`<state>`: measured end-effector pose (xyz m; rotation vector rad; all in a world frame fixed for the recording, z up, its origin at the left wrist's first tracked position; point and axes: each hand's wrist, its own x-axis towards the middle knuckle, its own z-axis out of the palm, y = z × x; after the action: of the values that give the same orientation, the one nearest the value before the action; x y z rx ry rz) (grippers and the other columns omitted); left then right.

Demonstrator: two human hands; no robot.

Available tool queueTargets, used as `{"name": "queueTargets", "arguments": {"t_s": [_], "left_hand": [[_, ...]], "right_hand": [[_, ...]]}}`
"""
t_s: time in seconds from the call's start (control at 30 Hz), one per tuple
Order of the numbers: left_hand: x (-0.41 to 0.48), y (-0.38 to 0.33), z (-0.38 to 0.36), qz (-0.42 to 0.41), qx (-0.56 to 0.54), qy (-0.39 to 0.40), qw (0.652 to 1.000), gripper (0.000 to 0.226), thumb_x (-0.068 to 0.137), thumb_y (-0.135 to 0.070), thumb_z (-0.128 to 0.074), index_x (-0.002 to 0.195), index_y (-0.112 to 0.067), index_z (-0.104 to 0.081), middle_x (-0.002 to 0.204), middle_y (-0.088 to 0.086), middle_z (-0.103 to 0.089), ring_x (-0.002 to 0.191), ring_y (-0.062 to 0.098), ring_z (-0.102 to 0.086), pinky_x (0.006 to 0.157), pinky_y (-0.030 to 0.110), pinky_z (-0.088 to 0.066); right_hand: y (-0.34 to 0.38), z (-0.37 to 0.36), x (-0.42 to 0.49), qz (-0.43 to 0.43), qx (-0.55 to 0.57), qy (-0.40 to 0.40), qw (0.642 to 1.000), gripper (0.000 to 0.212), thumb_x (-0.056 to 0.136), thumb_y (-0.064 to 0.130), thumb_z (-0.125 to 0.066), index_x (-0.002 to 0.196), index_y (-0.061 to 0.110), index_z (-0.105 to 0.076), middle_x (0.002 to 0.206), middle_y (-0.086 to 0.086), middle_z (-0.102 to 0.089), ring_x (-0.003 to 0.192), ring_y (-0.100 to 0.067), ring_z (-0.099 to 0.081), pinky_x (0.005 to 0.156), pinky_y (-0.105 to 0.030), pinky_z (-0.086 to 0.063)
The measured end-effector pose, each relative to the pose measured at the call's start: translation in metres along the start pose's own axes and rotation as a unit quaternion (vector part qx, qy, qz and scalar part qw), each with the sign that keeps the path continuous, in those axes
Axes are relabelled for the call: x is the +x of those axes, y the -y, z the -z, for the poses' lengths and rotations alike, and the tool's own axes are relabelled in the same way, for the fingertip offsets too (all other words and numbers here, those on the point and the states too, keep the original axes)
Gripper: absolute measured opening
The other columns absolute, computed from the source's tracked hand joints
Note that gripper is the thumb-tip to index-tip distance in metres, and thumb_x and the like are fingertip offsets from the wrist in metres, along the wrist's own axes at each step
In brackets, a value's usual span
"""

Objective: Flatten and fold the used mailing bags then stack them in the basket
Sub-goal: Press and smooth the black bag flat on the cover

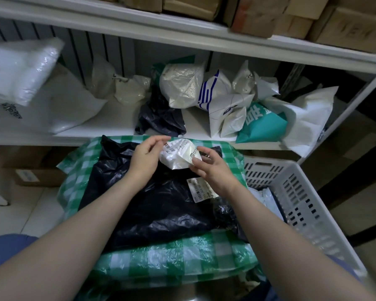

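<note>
Crumpled white plastic mailing bag [179, 156], centre frame, is pinched between 2 hands: left hand [146, 156] at its upper-left edge, right hand [208, 169] at its lower-right. White slotted plastic basket [313, 205] lies nearer the right hand.

Storeroom or parcel-packing room: white metal shelving [182, 43] holds taped cardboard boxes [254, 16] above and heaped used mailing bags [226, 98] below; more boxes [37, 177] on the tiled floor.
</note>
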<state>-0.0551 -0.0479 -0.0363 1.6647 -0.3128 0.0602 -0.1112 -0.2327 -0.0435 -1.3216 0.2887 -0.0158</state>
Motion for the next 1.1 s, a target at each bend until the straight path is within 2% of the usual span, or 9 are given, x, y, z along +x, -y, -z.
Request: {"name": "queueTargets", "arguments": {"t_s": [0.13,0.27,0.53,0.63,0.73,0.87,0.93,1.07,1.1], "left_hand": [[-0.008,-0.003,0.005,-0.014,0.047,0.12,0.991,0.044,0.089,-0.05,-0.058,0.132,-0.044,-0.051,0.136,-0.009,-0.053,0.125,0.004,-0.047,0.104,0.022,-0.035],[-0.012,-0.003,0.008,-0.068,0.193,0.166,0.964,0.062,0.083,-0.04,-0.074,0.137,-0.049,-0.046,0.148,-0.01,-0.041,0.137,0.007,-0.033,0.114,0.029,-0.025],[-0.013,0.0,0.013,-0.069,0.131,0.088,0.985,0.029,0.1,-0.028,-0.052,0.125,-0.021,-0.066,0.13,-0.016,-0.059,0.111,0.001,-0.057,0.087,0.001,-0.036],[-0.014,0.001,0.018,-0.02,0.067,0.034,0.997,0.029,0.099,-0.039,-0.05,0.117,-0.031,-0.07,0.108,-0.019,-0.068,0.086,0.009,-0.059,0.086,0.021,-0.048],[-0.015,0.003,0.016,0.057,-0.008,0.041,0.998,0.022,0.099,-0.034,-0.052,0.104,-0.029,-0.072,0.095,-0.008,-0.072,0.092,0.015,-0.068,0.089,0.038,-0.057],[-0.015,-0.006,0.017,0.063,0.005,0.032,0.997,0.07,0.085,-0.068,-0.049,0.089,-0.002,-0.072,0.089,-0.001,-0.068,0.086,0.011,-0.064,0.091,0.04,-0.054],[-0.017,-0.008,0.017,0.071,-0.003,0.028,0.997,0.06,0.089,-0.061,-0.045,0.085,-0.01,-0.076,0.095,-0.009,-0.073,0.092,0.005,-0.066,0.091,0.024,-0.048],[-0.027,0.01,0.021,0.036,0.105,0.083,0.99,0.004,0.087,-0.022,-0.072,0.091,-0.023,-0.074,0.113,-0.011,-0.069,0.1,0.009,-0.064,0.086,0.021,-0.049],[-0.031,0.017,0.021,0.025,0.153,0.093,0.984,0.012,0.085,-0.017,-0.074,0.095,-0.024,-0.074,0.117,-0.011,-0.067,0.107,0.007,-0.061,0.09,0.017,-0.043]], "right_hand": [[0.005,0.002,-0.013,0.048,-0.166,0.032,0.984,0.05,0.087,0.012,-0.071,0.132,0.028,-0.054,0.117,0.013,-0.061,0.109,-0.009,-0.063,0.094,-0.023,-0.05],[0.005,0.001,-0.015,0.107,-0.218,-0.012,0.97,0.028,0.093,0.007,-0.062,0.113,0.025,-0.067,0.106,0.005,-0.069,0.094,-0.015,-0.069,0.088,-0.032,-0.057],[0.007,0.007,-0.019,0.113,-0.156,-0.046,0.98,0.016,0.097,0.013,-0.057,0.095,0.015,-0.073,0.094,-0.006,-0.071,0.085,-0.018,-0.067,0.071,-0.03,-0.058],[0.007,0.012,-0.017,0.093,-0.097,-0.049,0.99,0.016,0.098,0.017,-0.056,0.094,0.015,-0.072,0.094,-0.012,-0.071,0.085,-0.022,-0.069,0.069,-0.032,-0.058],[0.006,0.011,-0.017,0.078,-0.08,-0.056,0.992,0.017,0.1,0.017,-0.053,0.093,0.01,-0.067,0.085,-0.009,-0.069,0.076,-0.017,-0.069,0.064,-0.028,-0.058],[0.009,0.005,-0.015,0.035,-0.019,-0.053,0.998,0.041,0.104,0.035,-0.042,0.087,0.003,-0.063,0.096,-0.015,-0.074,0.09,-0.024,-0.072,0.084,-0.033,-0.059],[0.007,0.006,-0.014,0.016,-0.053,-0.066,0.996,0.046,0.101,0.042,-0.046,0.088,0.005,-0.071,0.102,-0.011,-0.074,0.088,-0.023,-0.069,0.084,-0.033,-0.057],[-0.012,0.01,-0.02,0.009,-0.301,-0.022,0.953,0.01,0.09,0.02,-0.068,0.1,0.02,-0.066,0.101,-0.003,-0.066,0.074,-0.014,-0.059,0.065,-0.025,-0.053],[-0.019,0.009,-0.019,0.003,-0.35,-0.009,0.937,0.014,0.088,0.016,-0.07,0.1,0.021,-0.064,0.098,-0.001,-0.063,0.078,-0.015,-0.061,0.068,-0.028,-0.056]]}}
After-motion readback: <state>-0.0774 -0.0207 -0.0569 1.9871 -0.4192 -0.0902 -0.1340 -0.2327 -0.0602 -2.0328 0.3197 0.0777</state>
